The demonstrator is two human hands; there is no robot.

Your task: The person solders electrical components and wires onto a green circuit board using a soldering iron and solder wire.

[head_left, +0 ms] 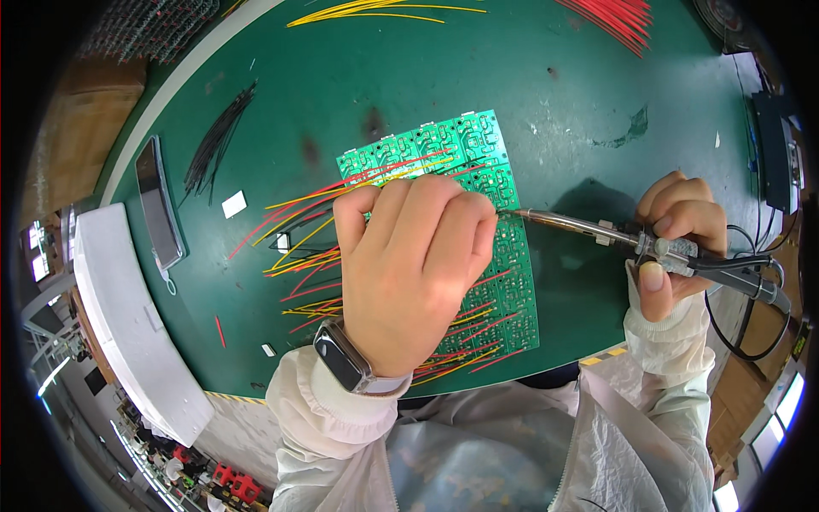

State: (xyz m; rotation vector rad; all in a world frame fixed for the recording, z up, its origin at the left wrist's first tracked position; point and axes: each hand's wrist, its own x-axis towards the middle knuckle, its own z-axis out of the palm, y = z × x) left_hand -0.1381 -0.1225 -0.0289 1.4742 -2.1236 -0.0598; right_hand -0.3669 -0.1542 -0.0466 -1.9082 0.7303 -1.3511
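A green circuit board [503, 299] lies on the green table, with several red, yellow and black wires across it that stick out past its left edge. Over its middle is my left hand [418, 264], fingers curled together and fingertips turned down toward the board; what they pinch is hidden beneath the hand. My right hand [682, 222] grips a soldering iron [597, 229] with a cable at its back end. The iron's tip meets the board area right beside my left fingers, pointing left.
Black wires [217, 141], a phone [159, 200] and a small white square [234, 204] lie at the left. Yellow wires [375, 12] and red wires [610, 21] are at the far side. White foam [128, 316] lines the left edge. Cables [759, 341] hang at the right.
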